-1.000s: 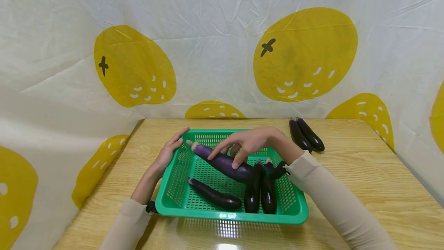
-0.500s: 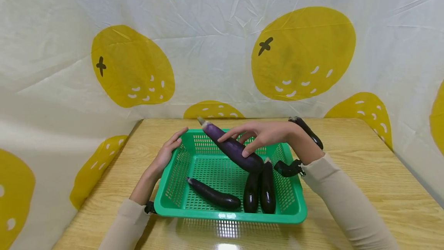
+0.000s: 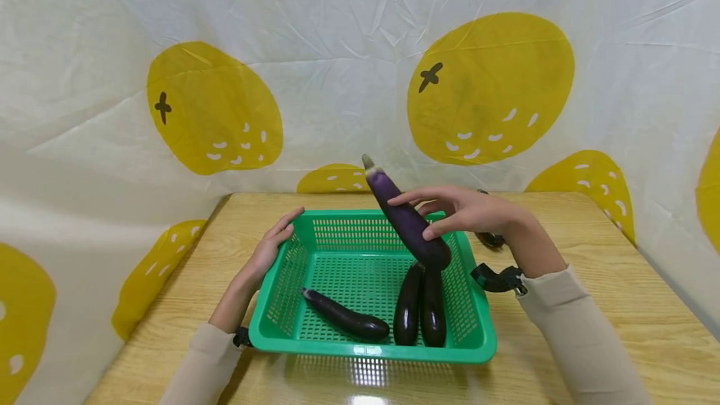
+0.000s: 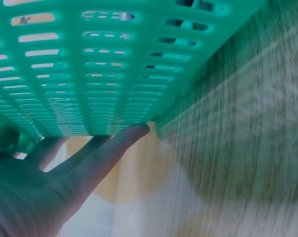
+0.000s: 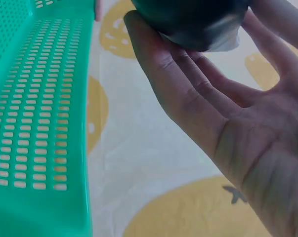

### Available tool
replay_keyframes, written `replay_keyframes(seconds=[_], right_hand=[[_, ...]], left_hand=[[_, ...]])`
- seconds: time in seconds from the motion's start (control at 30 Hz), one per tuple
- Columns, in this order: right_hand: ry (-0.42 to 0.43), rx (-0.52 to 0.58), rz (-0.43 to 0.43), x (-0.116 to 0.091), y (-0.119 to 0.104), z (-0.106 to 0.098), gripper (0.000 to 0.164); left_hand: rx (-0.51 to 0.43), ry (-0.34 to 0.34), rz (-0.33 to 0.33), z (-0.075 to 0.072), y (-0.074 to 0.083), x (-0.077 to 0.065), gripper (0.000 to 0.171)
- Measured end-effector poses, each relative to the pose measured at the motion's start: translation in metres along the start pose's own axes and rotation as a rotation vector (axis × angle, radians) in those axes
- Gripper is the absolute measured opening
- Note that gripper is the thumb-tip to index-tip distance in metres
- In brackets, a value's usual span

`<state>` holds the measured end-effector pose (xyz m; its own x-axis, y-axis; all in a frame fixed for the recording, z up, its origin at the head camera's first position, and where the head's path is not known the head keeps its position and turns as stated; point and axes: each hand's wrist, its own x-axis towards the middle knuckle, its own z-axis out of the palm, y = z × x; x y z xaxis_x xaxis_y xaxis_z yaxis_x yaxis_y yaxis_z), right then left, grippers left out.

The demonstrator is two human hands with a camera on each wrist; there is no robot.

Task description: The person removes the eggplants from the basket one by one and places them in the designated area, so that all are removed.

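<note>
My right hand [image 3: 469, 210] pinches a large purple eggplant [image 3: 407, 220] between thumb and fingers, tilted with its stem up and to the left. It hangs over the back right of a green plastic basket [image 3: 368, 355]. In the right wrist view the eggplant's dark rounded end [image 5: 193, 22] sits between the fingertips, beside the basket rim. My left hand [image 3: 271, 249] rests at the basket's left side, fingers straight along the outer wall [image 4: 74, 94] and thumb by the rim. Inside the basket, one dark eggplant [image 3: 345, 317] lies at the front left and two eggplants [image 3: 407, 314] lie together at the right.
The basket stands on a wooden table [image 3: 596, 280]. Behind my right hand, part of a dark eggplant [image 3: 490, 240] shows on the table; the rest is hidden. A white cloth [image 3: 349, 99] with yellow fruit prints hangs behind the table and along its sides.
My right hand has lifted the large eggplant from the basket and moved it up and right, its stem end tipping higher. The left hand and basket have stayed in place.
</note>
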<state>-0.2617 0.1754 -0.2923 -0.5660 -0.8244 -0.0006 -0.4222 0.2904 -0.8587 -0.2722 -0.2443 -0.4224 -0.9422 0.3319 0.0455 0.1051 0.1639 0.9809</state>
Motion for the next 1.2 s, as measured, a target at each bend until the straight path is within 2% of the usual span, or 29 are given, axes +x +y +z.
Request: replay_keyframes(seconds=[0.3,0.53,0.7,0.97,1.2], right_hand=[[0.203,-0.101,-0.003,-0.046,0.015,-0.010,0.063],[0.292,0.000,-0.021,-0.074,0.028,-0.015,0.066],[0.367,-0.007,-0.027,-0.088,0.042,-0.016,0.065],[0.435,0.027,0.012,-0.098,0.060,-0.019,0.065],[0.421,0.050,-0.039,-0.107,0.074,-0.023,0.061]], left_hand=[[-0.003,0.007,-0.003,0.000,0.001,0.001,0.051],[-0.007,0.003,0.001,0.000,0.002,0.001,0.052],[-0.012,-0.002,-0.001,0.000,0.001,0.001,0.052],[-0.030,-0.006,-0.006,-0.001,-0.001,0.000,0.053],[-0.046,-0.018,-0.002,0.000,0.000,0.001,0.053]])
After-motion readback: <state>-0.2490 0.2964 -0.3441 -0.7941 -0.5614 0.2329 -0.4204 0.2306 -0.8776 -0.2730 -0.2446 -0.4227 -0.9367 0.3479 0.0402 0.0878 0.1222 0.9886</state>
